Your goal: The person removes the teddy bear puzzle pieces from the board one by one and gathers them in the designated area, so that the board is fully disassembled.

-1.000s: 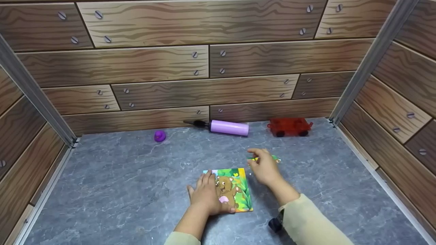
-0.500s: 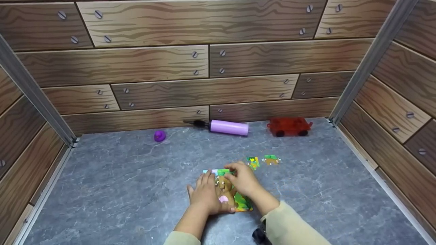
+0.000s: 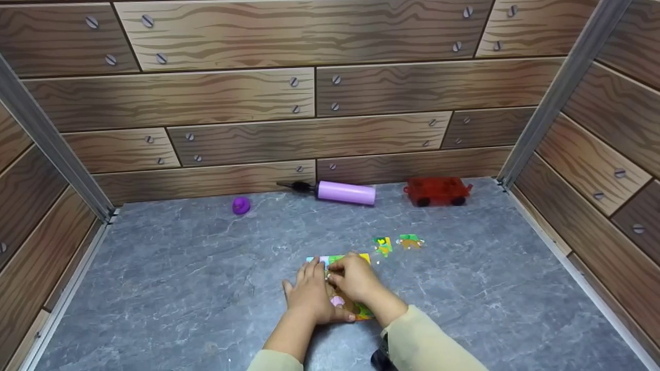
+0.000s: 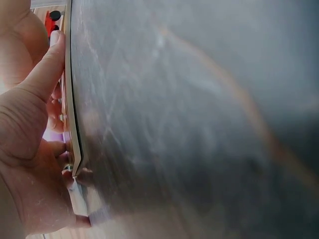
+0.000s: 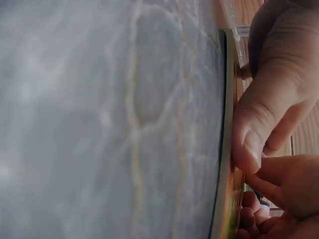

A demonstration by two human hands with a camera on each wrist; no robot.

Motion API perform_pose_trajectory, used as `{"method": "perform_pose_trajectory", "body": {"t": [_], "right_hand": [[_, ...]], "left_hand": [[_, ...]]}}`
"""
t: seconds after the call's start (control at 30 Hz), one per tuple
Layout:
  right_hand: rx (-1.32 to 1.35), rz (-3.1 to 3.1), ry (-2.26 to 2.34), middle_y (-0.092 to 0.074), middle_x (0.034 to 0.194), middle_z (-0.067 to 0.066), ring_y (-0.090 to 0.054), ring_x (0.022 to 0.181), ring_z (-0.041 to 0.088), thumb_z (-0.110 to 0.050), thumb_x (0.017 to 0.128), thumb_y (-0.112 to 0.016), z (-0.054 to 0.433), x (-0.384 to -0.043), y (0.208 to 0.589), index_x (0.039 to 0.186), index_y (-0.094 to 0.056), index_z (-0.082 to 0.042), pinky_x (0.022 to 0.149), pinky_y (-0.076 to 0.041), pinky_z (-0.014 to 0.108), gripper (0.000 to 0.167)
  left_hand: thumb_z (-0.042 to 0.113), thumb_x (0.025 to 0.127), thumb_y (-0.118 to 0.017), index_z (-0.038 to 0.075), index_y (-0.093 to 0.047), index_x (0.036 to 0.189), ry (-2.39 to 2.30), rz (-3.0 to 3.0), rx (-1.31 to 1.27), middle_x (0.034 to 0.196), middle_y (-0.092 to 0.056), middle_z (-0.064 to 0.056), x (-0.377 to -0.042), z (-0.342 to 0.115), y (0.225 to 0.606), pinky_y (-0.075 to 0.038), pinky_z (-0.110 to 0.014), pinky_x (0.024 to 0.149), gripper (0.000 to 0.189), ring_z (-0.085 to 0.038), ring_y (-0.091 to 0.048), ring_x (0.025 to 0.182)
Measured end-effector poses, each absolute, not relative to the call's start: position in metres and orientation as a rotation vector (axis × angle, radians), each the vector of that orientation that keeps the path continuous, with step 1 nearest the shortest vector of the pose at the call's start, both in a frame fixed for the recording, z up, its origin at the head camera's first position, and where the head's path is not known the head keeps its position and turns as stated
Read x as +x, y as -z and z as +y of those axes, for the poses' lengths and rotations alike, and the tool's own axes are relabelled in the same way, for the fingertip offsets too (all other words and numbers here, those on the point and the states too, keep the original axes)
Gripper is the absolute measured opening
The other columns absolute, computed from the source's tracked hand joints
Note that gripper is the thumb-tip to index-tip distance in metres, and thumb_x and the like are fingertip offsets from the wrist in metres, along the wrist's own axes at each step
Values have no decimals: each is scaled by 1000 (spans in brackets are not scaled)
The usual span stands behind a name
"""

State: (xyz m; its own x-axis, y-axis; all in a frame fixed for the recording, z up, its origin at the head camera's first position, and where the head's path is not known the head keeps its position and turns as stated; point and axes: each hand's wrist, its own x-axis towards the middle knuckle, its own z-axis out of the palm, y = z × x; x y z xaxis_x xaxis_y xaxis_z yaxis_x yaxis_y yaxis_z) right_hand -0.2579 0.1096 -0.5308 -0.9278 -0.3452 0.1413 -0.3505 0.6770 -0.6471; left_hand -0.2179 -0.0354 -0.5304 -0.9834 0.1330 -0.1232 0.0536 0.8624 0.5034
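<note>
A jigsaw puzzle (image 3: 336, 301) with a brown bear on green lies flat on the floor at front centre, largely covered by both hands. My left hand (image 3: 308, 294) rests on its left part, fingers stretched out and thumb along the near edge. My right hand (image 3: 356, 281) bends over the upper middle, thumb and index fingertips at the puzzle beside the left fingers. In the right wrist view the right thumb (image 5: 254, 134) touches the puzzle's face; whether a piece is pinched is hidden. Beyond lie two loose puzzle pieces, one yellow and green (image 3: 383, 246), one brown and green (image 3: 411, 241).
Along the back wall lie a purple rubber duck (image 3: 241, 205), a lilac hand pump (image 3: 346, 192) with a black nozzle, and a red toy wagon (image 3: 437, 191). Wood-patterned walls (image 3: 237, 98) enclose the grey marbled floor (image 3: 170, 273) at the back and sides.
My right hand has moved from the loose pieces back left to the puzzle, beside the left fingers. Both loose pieces came into full view. My left hand has stayed in place.
</note>
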Motion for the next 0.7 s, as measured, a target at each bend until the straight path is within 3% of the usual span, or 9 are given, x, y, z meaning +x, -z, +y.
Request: {"method": "perform_pose_trajectory", "body": {"t": [0.43,0.53,0.7], "right_hand": [[534,-2868,-1066,-68,98,7,-63,94,25,-5,86,-83,108,-253,530,106,-83,-2,89,-55,46,20],[522,-2865,-1114,-66,98,6,-62,92,23,-4,86,-83,108,-254,531,105,-83,-2,87,-55,43,19],[499,-2858,-1165,-65,97,5,-59,87,19,-2,84,-85,109,-254,532,103,-83,-3,80,-53,35,19]], "left_hand": [[69,54,-98,5,-38,162,-783,2867,129,170,-34,-12,-221,-34,531,-14,-84,115,139,-37,-26,157],[66,61,-95,5,-45,158,-847,2880,124,167,-39,-12,-221,-37,529,-14,-85,114,125,-38,-30,155],[40,75,-91,2,-62,145,-1034,2947,137,157,-52,-13,-223,-45,529,-16,-85,113,84,-41,-42,146]]}}
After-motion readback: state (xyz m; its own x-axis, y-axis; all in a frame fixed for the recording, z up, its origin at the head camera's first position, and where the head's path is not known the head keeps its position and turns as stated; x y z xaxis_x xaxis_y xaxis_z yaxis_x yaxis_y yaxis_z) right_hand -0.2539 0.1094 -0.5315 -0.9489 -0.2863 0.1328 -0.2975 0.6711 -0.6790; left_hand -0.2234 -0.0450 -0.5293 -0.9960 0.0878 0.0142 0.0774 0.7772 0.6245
